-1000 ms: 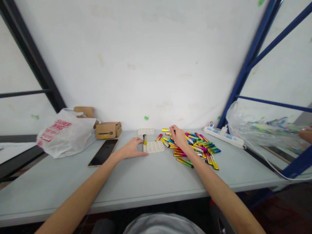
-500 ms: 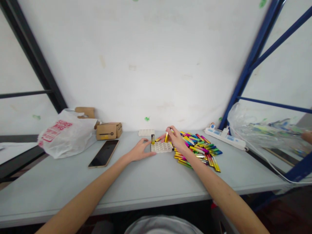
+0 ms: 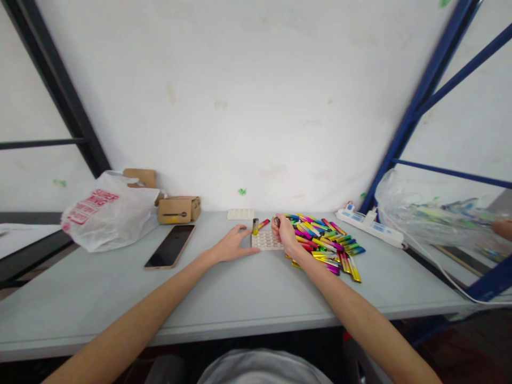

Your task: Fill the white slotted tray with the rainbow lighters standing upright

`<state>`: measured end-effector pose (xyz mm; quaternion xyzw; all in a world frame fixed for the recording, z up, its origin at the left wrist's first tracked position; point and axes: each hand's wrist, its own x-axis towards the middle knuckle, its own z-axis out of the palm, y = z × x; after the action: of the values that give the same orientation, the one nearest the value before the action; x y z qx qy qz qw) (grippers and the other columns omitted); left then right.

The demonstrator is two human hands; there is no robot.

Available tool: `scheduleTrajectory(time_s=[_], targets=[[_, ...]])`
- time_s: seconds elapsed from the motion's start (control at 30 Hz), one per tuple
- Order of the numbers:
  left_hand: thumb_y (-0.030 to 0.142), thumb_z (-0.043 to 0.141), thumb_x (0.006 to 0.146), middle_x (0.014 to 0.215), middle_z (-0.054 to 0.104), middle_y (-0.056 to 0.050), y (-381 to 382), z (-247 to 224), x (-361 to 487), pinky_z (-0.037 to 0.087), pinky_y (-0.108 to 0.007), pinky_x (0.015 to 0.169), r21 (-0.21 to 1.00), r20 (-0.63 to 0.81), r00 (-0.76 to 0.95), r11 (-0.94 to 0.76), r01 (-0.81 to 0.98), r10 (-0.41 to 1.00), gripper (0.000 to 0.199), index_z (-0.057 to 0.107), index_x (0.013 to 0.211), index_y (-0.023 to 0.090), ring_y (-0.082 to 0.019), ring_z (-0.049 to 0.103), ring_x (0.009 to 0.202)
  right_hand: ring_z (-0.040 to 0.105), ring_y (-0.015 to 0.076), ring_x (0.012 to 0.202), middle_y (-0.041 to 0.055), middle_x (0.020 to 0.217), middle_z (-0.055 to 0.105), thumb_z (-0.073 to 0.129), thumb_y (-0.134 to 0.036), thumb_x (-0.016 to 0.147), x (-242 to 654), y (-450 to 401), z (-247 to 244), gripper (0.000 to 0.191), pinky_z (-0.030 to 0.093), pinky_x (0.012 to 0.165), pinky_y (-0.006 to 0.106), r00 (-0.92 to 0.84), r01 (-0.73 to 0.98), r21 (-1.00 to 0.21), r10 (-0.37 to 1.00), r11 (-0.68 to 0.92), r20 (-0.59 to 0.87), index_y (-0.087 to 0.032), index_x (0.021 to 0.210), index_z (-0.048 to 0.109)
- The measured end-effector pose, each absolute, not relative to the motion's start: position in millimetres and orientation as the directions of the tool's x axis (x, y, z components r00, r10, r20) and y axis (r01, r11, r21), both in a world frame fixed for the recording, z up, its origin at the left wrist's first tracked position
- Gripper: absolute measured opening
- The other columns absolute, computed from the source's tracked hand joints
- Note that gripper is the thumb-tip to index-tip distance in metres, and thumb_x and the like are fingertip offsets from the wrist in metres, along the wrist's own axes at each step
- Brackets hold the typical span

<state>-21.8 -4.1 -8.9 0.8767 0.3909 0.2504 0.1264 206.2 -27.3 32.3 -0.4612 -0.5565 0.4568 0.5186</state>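
Note:
My right hand (image 3: 285,233) is closed in a fist around a lighter (image 3: 277,221); only its dark metallic top shows above the fingers. Beneath and beside that fist lies a pale tray (image 3: 264,242) with rows of round holes. At the tray's back left corner a yellow lighter (image 3: 255,226) stands upright. My left hand (image 3: 232,245) rests at the tray's left side, thumb and fingers apart, holding nothing; whether the thumb touches the tray I cannot tell. A red-and-blue lighter (image 3: 264,224) lies just behind the tray. To the right spreads a pile of shiny multicoloured lighters (image 3: 326,242).
A second pale tray (image 3: 240,214) lies by the wall. On the left are a phone (image 3: 171,246), a cardboard box (image 3: 178,210) and a white plastic bag (image 3: 114,213). A power strip (image 3: 372,226) lies back right. Another person's hand (image 3: 503,228) shows at the far right.
My right hand has turned from a fingertip hold on the lighter to a fist around it, lifted slightly over the tray's right part. My left hand has hardly moved.

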Motion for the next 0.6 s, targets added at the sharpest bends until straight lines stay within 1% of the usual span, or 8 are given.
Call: scheduleTrajectory(time_s=[0.1, 0.17, 0.27, 0.33, 0.4, 0.47, 0.6], targets=[[0.077, 0.070, 0.085, 0.142, 0.062, -0.016, -4.2, -9.7, -22.2, 0.046, -0.049, 0.119, 0.418, 0.338, 0.568, -0.661, 0.623, 0.750, 0.076, 0.068, 0.138, 0.022, -0.037, 0.061, 0.133, 0.027, 0.0140, 0.044, -0.0035, 0.047, 0.031, 0.037, -0.055, 0.097, 208.3, -25.3, 28.6, 0.051, 0.026, 0.047, 0.031, 0.012, 0.192, -0.955, 0.972, 0.227, 0.233, -0.028, 0.054, 0.033], [0.078, 0.069, 0.086, 0.143, 0.061, -0.016, -4.3, -10.0, -22.2, 0.045, -0.049, 0.120, 0.420, 0.332, 0.570, -0.659, 0.624, 0.752, 0.077, 0.067, 0.138, 0.021, -0.037, 0.060, 0.134, 0.031, 0.0144, 0.045, -0.0029, 0.047, 0.034, 0.039, -0.056, 0.098, 209.5, -23.6, 27.2, 0.054, 0.028, 0.049, 0.031, 0.022, 0.233, -0.941, 0.966, 0.247, 0.259, -0.027, 0.053, 0.036], [0.078, 0.070, 0.086, 0.145, 0.060, -0.016, -5.1, -8.9, -22.2, 0.045, -0.049, 0.120, 0.418, 0.318, 0.575, -0.656, 0.628, 0.754, 0.079, 0.065, 0.140, 0.021, -0.037, 0.060, 0.135, 0.031, 0.0144, 0.044, -0.0036, 0.047, 0.032, 0.036, -0.071, 0.098, 208.9, -21.4, 26.6, 0.063, 0.027, 0.047, 0.030, -0.001, 0.208, -0.957, 0.978, 0.203, 0.208, -0.027, 0.054, 0.040], [0.077, 0.070, 0.086, 0.146, 0.059, -0.017, -5.9, -7.7, -22.0, 0.044, -0.048, 0.120, 0.414, 0.305, 0.577, -0.651, 0.636, 0.758, 0.080, 0.064, 0.142, 0.021, -0.037, 0.060, 0.135, 0.030, 0.0142, 0.044, -0.0046, 0.048, 0.032, 0.034, -0.083, 0.095, 207.3, -21.0, 26.3, 0.069, 0.025, 0.047, 0.030, -0.049, 0.182, -0.965, 0.982, 0.189, 0.183, -0.026, 0.058, 0.047], [0.077, 0.069, 0.087, 0.147, 0.059, -0.018, -6.7, -6.9, -21.6, 0.044, -0.049, 0.120, 0.413, 0.296, 0.576, -0.646, 0.642, 0.762, 0.081, 0.064, 0.143, 0.019, -0.038, 0.059, 0.136, 0.031, 0.0139, 0.045, -0.0051, 0.049, 0.034, 0.034, -0.088, 0.092, 205.6, -21.4, 25.7, 0.073, 0.024, 0.047, 0.029, -0.097, 0.167, -0.967, 0.979, 0.194, 0.180, -0.025, 0.062, 0.053], [0.078, 0.068, 0.087, 0.146, 0.059, -0.019, -7.1, -6.9, -21.0, 0.044, -0.049, 0.120, 0.417, 0.296, 0.574, -0.644, 0.641, 0.763, 0.082, 0.064, 0.143, 0.019, -0.039, 0.059, 0.135, 0.031, 0.0138, 0.045, -0.0051, 0.049, 0.035, 0.035, -0.084, 0.093, 204.7, -22.0, 25.0, 0.070, 0.026, 0.049, 0.029, -0.111, 0.182, -0.962, 0.977, 0.202, 0.184, -0.025, 0.061, 0.052], [0.080, 0.066, 0.086, 0.146, 0.060, -0.018, -6.3, -8.6, -20.3, 0.044, -0.049, 0.120, 0.410, 0.303, 0.572, -0.646, 0.644, 0.762, 0.083, 0.064, 0.143, 0.020, -0.039, 0.059, 0.135, 0.035, 0.0144, 0.048, -0.0031, 0.049, 0.038, 0.039, -0.065, 0.098, 207.4, -22.0, 24.3, 0.059, 0.029, 0.052, 0.030, -0.022, 0.292, -0.928, 0.972, 0.231, 0.235, -0.026, 0.053, 0.041]])
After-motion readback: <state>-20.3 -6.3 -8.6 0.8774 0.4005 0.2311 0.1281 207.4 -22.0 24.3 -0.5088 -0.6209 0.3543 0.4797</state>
